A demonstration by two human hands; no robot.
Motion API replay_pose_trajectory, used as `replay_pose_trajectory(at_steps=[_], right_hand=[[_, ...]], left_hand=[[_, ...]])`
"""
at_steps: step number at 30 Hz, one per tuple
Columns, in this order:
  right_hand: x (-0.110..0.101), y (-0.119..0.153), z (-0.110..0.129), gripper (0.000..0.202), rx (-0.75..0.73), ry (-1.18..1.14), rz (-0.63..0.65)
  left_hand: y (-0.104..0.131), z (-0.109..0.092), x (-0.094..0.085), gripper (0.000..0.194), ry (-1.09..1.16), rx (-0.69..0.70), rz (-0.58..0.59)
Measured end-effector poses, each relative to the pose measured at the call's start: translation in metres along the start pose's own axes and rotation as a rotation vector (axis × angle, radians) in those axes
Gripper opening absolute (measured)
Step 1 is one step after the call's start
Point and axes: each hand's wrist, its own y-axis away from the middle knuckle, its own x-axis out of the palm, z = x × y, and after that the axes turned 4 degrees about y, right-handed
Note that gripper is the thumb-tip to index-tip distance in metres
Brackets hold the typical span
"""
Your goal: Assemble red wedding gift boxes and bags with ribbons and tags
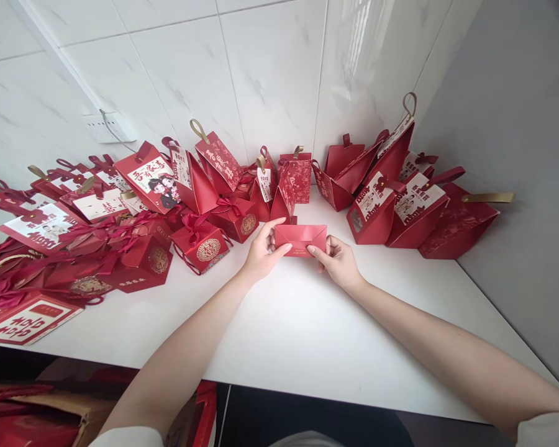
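Note:
Between my two hands is a red paper gift box (300, 234), held up just above the white table with its folded, creased side facing me. My left hand (264, 248) grips its left end, thumb on the near face and fingers behind. At the right end, my right hand (338, 261) is closed on it the same way, thumb pressed to the lower edge. Small gold print shows near the bottom of that face. Just behind stands a red patterned box (285, 186) with a ribbon loop on top.
Many red gift boxes crowd the left, among them a ribboned box (209, 248). Several tall red boxes (412, 208) stand at the right by a grey panel (517, 155). A tiled wall (270, 68) with a socket (109, 127) backs the white table (307, 347). An open cardboard carton (90, 406) sits below left.

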Motion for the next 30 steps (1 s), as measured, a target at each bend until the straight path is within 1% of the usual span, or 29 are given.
replay_pose_trajectory(at_steps=[18,25,30], right_hand=[[-0.0001,0.0001,0.0004,0.054,0.000,-0.018,0.001],[-0.0011,0.0002,0.0013,0.052,-0.009,0.021,0.026],[-0.0028,0.0004,-0.0004,0.050,-0.027,0.114,0.062]], left_hand=[[-0.0007,0.0037,-0.0009,0.056,-0.023,0.013,-0.001],[-0.0015,0.0042,-0.0026,0.054,-0.019,0.017,0.007],[-0.0021,0.0047,-0.0043,0.051,-0.013,0.005,0.022]])
